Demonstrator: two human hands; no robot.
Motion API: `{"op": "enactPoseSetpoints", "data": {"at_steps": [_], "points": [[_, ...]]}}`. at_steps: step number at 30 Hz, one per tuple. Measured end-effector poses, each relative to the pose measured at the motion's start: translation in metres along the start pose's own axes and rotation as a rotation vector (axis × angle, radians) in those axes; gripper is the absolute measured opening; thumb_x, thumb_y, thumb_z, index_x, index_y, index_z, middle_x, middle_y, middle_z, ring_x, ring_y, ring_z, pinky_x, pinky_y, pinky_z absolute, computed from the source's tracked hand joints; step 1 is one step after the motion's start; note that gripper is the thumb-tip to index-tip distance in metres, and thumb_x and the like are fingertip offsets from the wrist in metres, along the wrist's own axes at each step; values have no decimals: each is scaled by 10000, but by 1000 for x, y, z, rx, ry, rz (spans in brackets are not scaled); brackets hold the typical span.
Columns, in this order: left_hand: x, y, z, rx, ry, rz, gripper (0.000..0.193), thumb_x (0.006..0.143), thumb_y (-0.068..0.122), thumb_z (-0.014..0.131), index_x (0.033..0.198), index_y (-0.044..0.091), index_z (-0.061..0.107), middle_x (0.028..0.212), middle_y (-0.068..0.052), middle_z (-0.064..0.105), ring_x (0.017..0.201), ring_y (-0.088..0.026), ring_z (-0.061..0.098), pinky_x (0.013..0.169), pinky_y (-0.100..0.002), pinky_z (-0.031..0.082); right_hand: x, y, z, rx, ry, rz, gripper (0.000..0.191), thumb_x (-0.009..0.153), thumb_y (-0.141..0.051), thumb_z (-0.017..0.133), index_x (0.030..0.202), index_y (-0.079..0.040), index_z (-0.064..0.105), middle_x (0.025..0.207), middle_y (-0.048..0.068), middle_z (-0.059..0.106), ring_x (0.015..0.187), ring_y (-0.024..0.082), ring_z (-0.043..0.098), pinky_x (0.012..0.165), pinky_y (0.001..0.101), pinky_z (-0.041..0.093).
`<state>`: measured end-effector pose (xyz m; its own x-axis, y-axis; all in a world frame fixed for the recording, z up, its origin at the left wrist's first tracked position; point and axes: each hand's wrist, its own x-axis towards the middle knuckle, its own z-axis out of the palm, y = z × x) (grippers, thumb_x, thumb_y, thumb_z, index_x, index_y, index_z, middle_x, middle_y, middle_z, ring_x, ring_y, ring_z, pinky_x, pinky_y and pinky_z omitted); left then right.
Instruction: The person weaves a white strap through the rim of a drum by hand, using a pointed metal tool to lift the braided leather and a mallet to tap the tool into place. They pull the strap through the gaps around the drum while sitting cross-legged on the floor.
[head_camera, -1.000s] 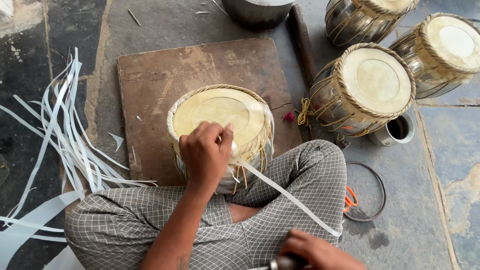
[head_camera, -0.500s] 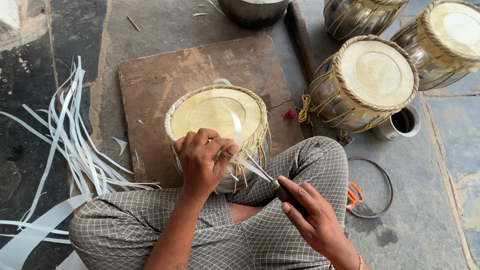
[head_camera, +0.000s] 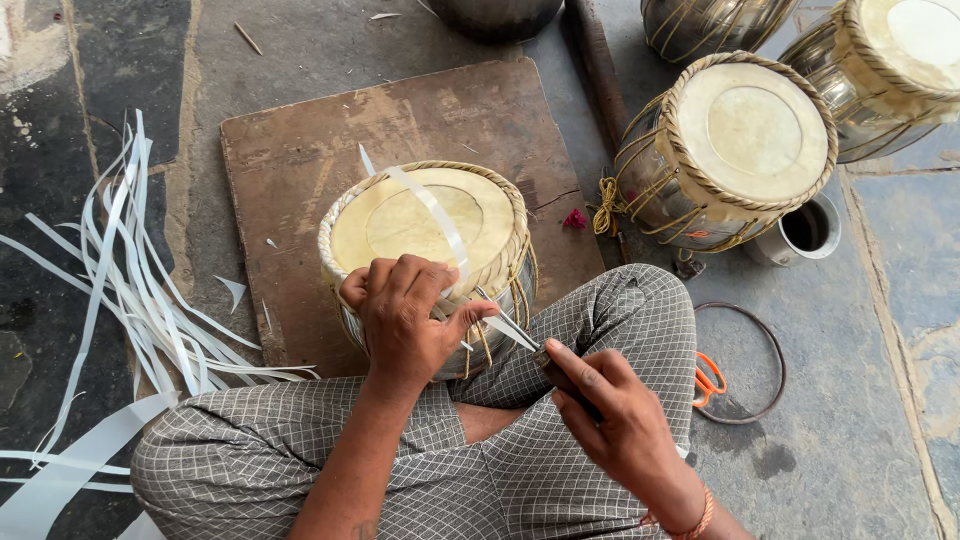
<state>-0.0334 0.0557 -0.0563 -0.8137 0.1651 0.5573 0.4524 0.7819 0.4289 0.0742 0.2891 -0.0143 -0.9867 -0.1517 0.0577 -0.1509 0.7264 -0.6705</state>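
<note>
The drum (head_camera: 425, 255) stands upright on a brown board (head_camera: 300, 150) on the floor, against the person's crossed legs. A white strip (head_camera: 435, 215) lies across its skin. The left hand (head_camera: 405, 315) rests on the near rim, fingers curled onto the strip. The right hand (head_camera: 610, 425) grips a dark-handled tool (head_camera: 530, 345), its tip at the rim lacing. Loose white strips (head_camera: 110, 290) lie left; finished drums (head_camera: 735, 150) stand right.

The floor (head_camera: 870, 420) is grey stone slabs with dark, damp-looking patches at nine o'clock, lit by soft, even daylight. A worn brown wooden board (head_camera: 300, 170) lies flat on it at the centre (scuffed and stained). Finished drums (head_camera: 740, 140) stand at one and two o'clock; white strips (head_camera: 120, 290) sprawl at eight o'clock.
</note>
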Motion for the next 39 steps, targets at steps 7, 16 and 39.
{"op": "enactPoseSetpoints", "data": {"at_steps": [7, 16, 39], "points": [[9, -10, 1, -96, -1, 51, 555, 695, 684, 789, 821, 155, 679, 867, 50, 636, 870, -195, 546, 900, -394, 367, 19, 30, -5, 157, -34, -120, 519, 871, -148, 764, 1378, -157, 654, 905, 33, 626, 719, 135, 596, 605, 298, 502], [9, -16, 1, -107, 1, 30, 552, 711, 676, 795, 788, 147, 659, 824, 40, 624, 803, -197, 531, 842, -392, 365, 18, 47, 46, 1210, -260, 590, 558, 917, -182, 649, 1461, -86, 569, 811, 41, 623, 532, 86, 468, 436, 231, 353], [-30, 14, -21, -269, 67, 126, 55, 894, 247, 760, 944, 256, 739, 844, 106, 647, 862, -135, 578, 888, -354, 338, 49, 11, 38, 1767, -583, 320, 615, 1103, -633, 528, 1062, -21, 561, 862, 167, 683, 659, 206, 672, 601, 287, 529]]}}
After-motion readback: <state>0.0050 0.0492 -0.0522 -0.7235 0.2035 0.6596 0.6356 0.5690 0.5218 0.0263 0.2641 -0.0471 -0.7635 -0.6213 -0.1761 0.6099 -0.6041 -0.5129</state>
